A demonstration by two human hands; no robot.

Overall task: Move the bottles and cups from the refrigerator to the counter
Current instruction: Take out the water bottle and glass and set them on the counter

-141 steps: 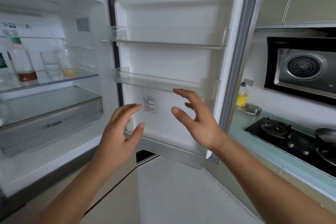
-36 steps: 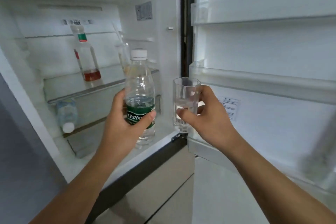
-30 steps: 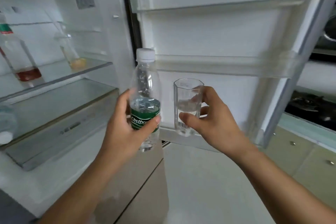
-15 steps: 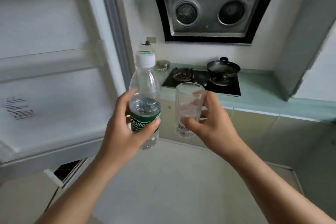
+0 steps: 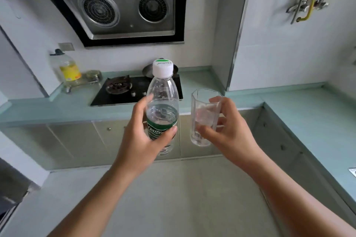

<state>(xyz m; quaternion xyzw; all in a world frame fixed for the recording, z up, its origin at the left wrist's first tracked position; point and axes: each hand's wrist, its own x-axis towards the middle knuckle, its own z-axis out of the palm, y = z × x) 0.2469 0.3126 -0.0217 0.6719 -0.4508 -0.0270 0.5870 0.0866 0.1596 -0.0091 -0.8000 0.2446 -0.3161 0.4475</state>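
Left hand [image 5: 138, 140] wraps round the water bottle [image 5: 162, 98] at its green label, centre frame, upright, cap on. Right hand [image 5: 231, 132] grips the clear cup [image 5: 202, 109] just right of it, the two close but apart. Both hang in the air over the floor, short of the green counter [image 5: 57, 109] running across mid-frame. So this pair looks mid-carry, not yet set down. The refrigerator is out of view, so what remains there I cannot tell.

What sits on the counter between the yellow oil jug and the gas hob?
A small round container stands between the oil jug and the hob, in the head view.
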